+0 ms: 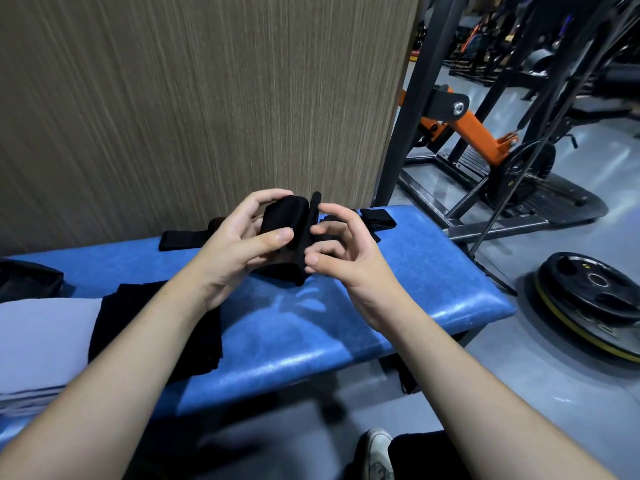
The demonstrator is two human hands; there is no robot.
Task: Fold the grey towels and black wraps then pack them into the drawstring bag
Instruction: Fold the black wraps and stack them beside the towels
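A black wrap (pixel 289 233) is held above the blue bench (pixel 346 327), partly rolled into a thick bundle. My left hand (pixel 239 244) grips the rolled part, thumb in front and fingers over its top. My right hand (pixel 341 247) pinches the loose strip at the bundle's right side. More black wraps lie flat on the bench: one behind my left hand (pixel 183 239), one behind my right hand (pixel 377 218). A stack of folded grey towels (pixel 41 344) sits at the bench's left end, with folded black cloth (pixel 156 327) beside it. A dark bag (pixel 27 280) shows at the far left edge.
A wood-grain wall panel (pixel 207 98) stands right behind the bench. To the right are a black and orange gym machine frame (pixel 464 126) and weight plates (pixel 595 299) on the grey floor. A white shoe (pixel 375 452) shows below the bench.
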